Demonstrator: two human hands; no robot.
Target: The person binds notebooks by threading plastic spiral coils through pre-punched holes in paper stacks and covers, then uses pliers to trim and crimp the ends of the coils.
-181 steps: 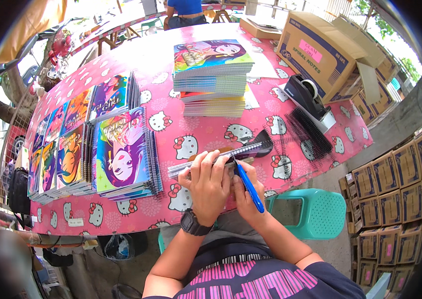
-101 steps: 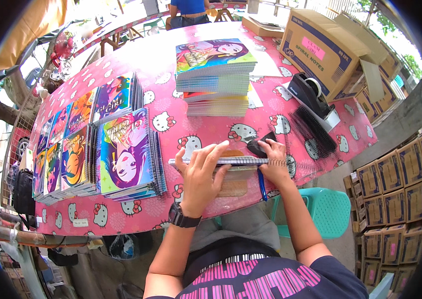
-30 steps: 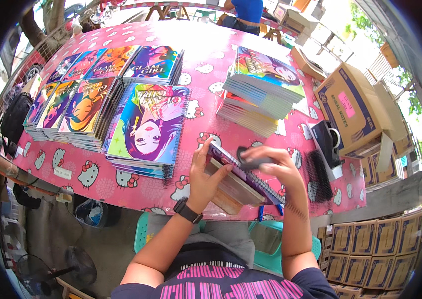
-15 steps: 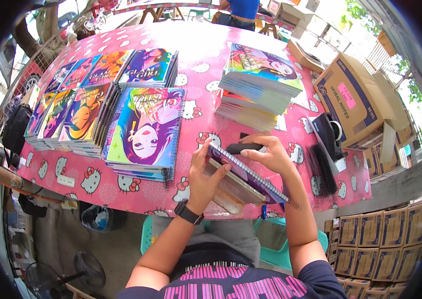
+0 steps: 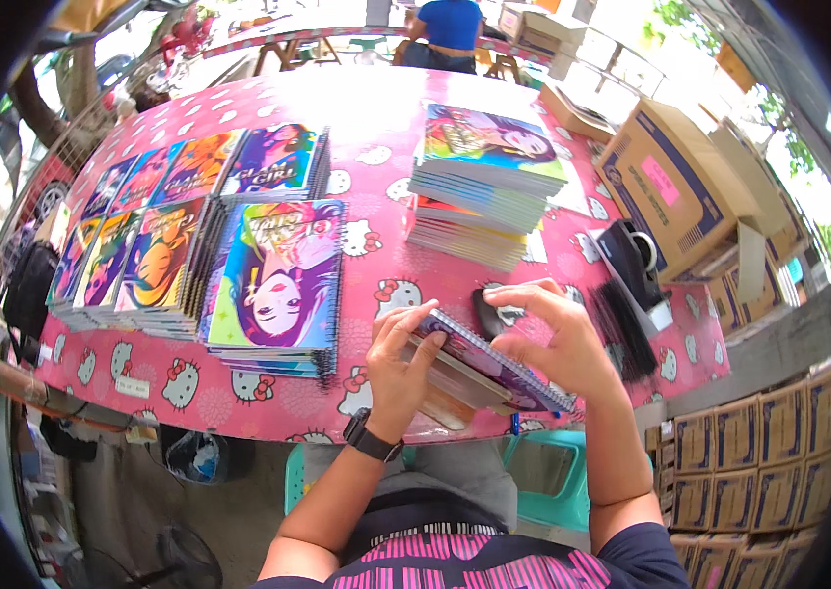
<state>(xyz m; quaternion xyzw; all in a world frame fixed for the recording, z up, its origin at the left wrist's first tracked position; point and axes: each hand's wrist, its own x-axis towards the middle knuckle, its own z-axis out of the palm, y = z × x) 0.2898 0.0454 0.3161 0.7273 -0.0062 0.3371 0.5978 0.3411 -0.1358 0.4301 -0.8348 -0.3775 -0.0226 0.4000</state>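
Observation:
My left hand (image 5: 403, 358), with a dark watch on its wrist, grips the upper-left end of a purple spiral notebook (image 5: 499, 365). The notebook is tilted, its coil running down to the right. My right hand (image 5: 553, 329) hovers over the coil with thumb and fingers apart, nothing visible between them. Just beyond the fingertips lies a black object (image 5: 483, 312), partly hidden; its kind is unclear. A pale flat piece (image 5: 450, 404) shows under the notebook. Left of my hands is a stack of spiral notebooks (image 5: 278, 294) with a portrait cover.
Several more notebook stacks (image 5: 165, 257) fill the table's left side; another stack (image 5: 489, 187) stands beyond my hands. Loose black coils (image 5: 621, 334), a black tape dispenser (image 5: 629, 257) and a cardboard box (image 5: 675, 191) are to the right. Cartons (image 5: 754, 481) are piled lower right. A person (image 5: 450, 34) sits far off.
My right hand has let go of the black object, which now lies on the table, and its fingers have spread. The left hand keeps hold of the notebook. The view has shifted slightly.

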